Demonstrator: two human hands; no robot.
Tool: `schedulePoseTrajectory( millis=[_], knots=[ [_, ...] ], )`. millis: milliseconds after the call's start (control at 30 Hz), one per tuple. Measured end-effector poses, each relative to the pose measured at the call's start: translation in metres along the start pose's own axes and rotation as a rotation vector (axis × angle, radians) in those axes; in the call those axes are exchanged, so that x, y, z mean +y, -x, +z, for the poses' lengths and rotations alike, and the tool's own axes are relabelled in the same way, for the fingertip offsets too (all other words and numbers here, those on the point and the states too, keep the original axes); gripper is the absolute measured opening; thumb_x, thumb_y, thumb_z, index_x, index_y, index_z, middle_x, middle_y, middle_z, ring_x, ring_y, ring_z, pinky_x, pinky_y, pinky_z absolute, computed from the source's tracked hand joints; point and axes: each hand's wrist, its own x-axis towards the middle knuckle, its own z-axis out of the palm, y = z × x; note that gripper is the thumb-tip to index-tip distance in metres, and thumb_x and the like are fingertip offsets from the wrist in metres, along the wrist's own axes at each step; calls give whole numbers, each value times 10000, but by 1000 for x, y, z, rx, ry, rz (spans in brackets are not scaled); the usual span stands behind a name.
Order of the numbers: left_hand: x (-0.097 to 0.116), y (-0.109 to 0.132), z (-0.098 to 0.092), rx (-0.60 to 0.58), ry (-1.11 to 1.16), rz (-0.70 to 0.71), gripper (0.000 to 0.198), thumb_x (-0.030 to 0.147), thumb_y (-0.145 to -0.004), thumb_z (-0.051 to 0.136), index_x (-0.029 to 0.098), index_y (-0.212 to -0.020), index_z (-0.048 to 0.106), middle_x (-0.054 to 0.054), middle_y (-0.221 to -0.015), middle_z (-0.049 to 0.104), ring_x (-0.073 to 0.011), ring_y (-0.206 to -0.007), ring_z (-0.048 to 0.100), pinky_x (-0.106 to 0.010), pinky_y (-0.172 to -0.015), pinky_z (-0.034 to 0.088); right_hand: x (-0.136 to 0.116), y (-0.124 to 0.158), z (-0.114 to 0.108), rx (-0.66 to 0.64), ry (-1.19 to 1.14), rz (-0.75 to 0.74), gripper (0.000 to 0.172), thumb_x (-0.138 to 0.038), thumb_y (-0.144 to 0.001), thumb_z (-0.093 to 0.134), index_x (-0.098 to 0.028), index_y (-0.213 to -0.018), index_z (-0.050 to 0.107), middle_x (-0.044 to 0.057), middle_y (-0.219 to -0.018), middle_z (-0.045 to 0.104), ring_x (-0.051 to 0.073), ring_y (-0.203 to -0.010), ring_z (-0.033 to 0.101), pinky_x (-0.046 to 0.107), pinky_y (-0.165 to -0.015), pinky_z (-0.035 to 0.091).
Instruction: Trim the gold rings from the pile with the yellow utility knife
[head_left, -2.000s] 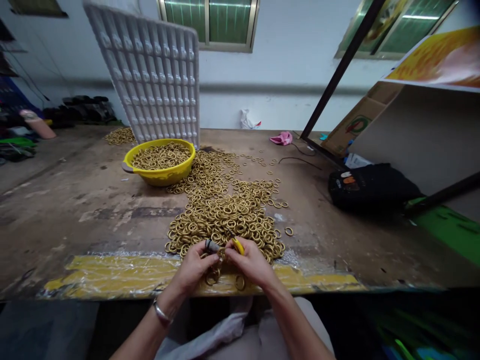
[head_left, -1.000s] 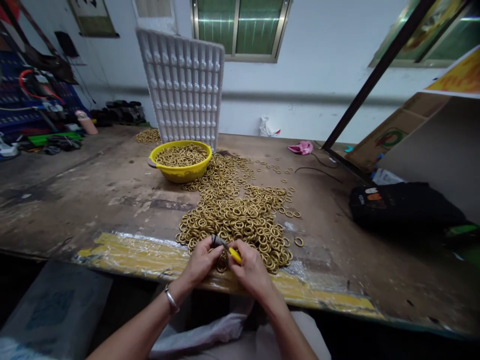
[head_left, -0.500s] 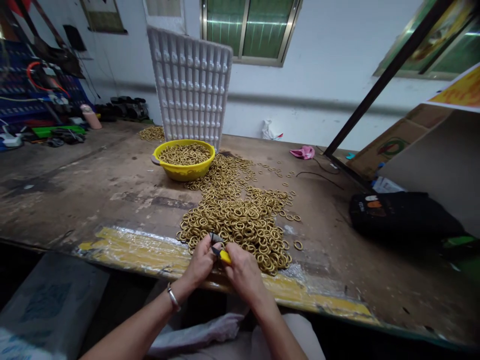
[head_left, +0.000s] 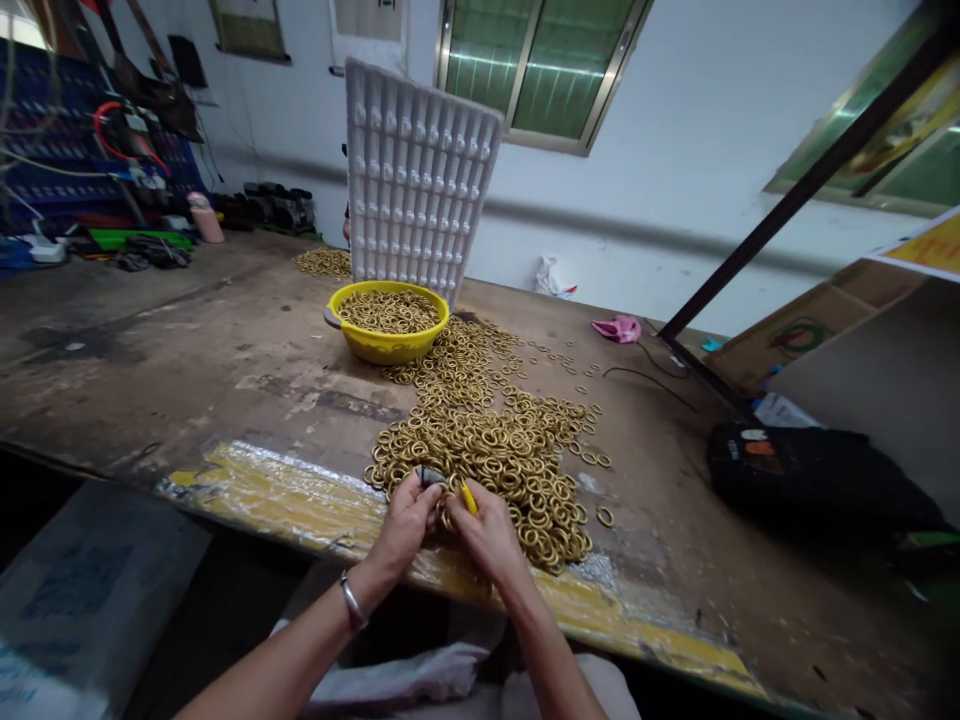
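Note:
My left hand is closed at the near edge of a heap of brass-coloured rings. Something dark is wrapped around or held at its index finger. What its fingertips pinch is too small to make out. Beside it, my right hand is closed on a yellow-handled tool, whose working end is hidden. Rings show between the two hands. Behind the heap stands a yellow basin filled with the same rings, and a trail of loose rings joins basin and heap.
A grey moulded tray stands upright behind the basin. Yellow tape covers the worn table's front edge. At right are a black bag, a cardboard box and a slanting dark post. A pink cloth lies farther back.
The camera view has shifted, so the scene sits slightly farther right. My right hand has turned the yellow-handled tool more upright and away from the left fingertips.

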Motion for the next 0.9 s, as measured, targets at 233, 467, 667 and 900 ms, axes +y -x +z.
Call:
schedulePoseTrajectory(
  millis=[233, 467, 667, 900],
  knots=[
    [10, 1, -2, -100, -79, 62, 236, 390, -759, 665, 163, -795, 611, 17, -662, 551, -121, -601, 463, -222, -563, 364, 5, 10, -14, 64, 216, -183, 111, -224, -860, 465, -202, -751, 472, -11, -687, 515, 130, -615, 460, 231, -598, 320],
    [29, -13, 0, -213, -101, 49, 198, 293, -692, 727, 162, -618, 598, 17, -622, 561, -129, -635, 457, -220, -589, 359, -1, 9, -34, 19, 118, -105, 151, -288, -896, 465, -187, -804, 530, -11, -691, 522, 134, -635, 468, 233, -614, 344],
    [29, -18, 8, -245, 23, -127, 345, 498, -709, 647, 199, -749, 479, 92, -480, 449, -49, -342, 263, -179, -356, 178, -4, 1, -26, 78, -127, -14, 232, -385, -882, 517, -187, -759, 522, -36, -635, 477, 113, -585, 416, 214, -557, 349],
    [30, -22, 20, -157, 137, -138, 370, 531, -745, 599, 213, -759, 411, 105, -507, 432, -27, -327, 246, -150, -333, 151, -9, -3, -16, 217, -180, -11, 298, -440, -898, 487, -184, -751, 526, -26, -632, 500, 116, -585, 436, 220, -556, 361]
  ],
)
